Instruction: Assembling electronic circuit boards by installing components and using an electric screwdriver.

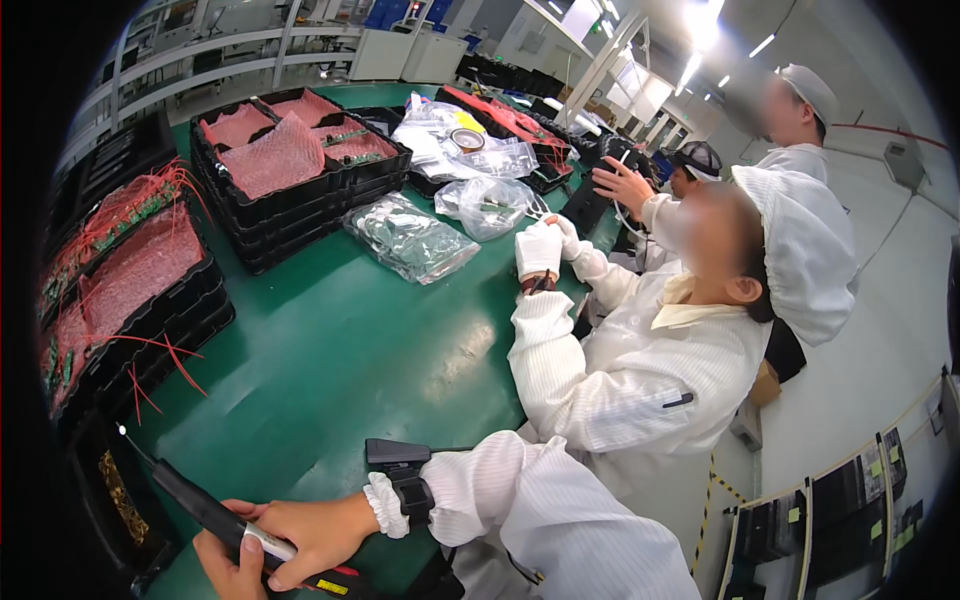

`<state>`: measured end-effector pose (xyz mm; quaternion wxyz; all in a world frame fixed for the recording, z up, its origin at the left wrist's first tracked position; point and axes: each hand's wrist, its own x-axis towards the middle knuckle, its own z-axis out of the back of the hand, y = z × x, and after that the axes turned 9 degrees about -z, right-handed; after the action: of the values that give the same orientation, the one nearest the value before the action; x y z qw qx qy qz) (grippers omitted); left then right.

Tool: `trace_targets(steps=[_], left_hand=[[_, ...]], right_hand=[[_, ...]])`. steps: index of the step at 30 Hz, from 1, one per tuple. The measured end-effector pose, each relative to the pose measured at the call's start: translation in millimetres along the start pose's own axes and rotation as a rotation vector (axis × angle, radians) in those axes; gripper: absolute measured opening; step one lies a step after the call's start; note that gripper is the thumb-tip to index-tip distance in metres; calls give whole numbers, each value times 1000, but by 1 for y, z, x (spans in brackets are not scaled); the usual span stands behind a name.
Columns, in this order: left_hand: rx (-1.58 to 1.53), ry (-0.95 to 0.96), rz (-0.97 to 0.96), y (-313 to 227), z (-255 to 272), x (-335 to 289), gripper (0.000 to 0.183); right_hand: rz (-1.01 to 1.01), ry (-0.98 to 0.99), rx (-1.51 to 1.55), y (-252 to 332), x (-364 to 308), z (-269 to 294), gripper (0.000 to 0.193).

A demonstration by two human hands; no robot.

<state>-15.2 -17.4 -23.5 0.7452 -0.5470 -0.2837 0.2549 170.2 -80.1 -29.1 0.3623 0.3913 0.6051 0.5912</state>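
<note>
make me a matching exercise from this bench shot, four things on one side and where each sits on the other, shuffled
Things:
1. black pen-shaped tool
2. stacked black trays with pink bubble wrap
3. silvery bags
4. tray with red wires

Places:
A. left edge of the green table
B. far side of the table, left of the clear plastic bags
C. held in the right hand and left hand, at the lower edge
D. flat on the table, right of the stacked trays

Pairs: 1-C, 2-B, 3-D, 4-A

Black trays [290, 200] with pink foam and clear bags [410, 238] sit on the green table [340, 350].
</note>
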Motion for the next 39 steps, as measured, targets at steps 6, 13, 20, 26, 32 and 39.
trace_targets(steps=[6, 13, 20, 26, 32, 39], left_hand=[[-88, -2, -15, 4, 0, -1, 50], [-53, -4, -14, 2, 1, -1, 51], [-13, 3, -57, 3, 1, -3, 55], [7, 2, -41, 1, 0, -2, 59], [31, -5, -41, 0, 1, -3, 59], [-26, -16, -40, 1, -2, -3, 60]], right_hand=[[-25, -11, -9, 1, -1, 0, 21], [-103, -3, 55, 14, -5, -1, 22], [-128, -21, 75, 21, -9, 1, 23], [-172, -1, 176, 25, -9, -1, 28], [-173, 5, 148, 28, -10, -1, 27], [-141, -9, 74, 20, -11, -1, 30]])
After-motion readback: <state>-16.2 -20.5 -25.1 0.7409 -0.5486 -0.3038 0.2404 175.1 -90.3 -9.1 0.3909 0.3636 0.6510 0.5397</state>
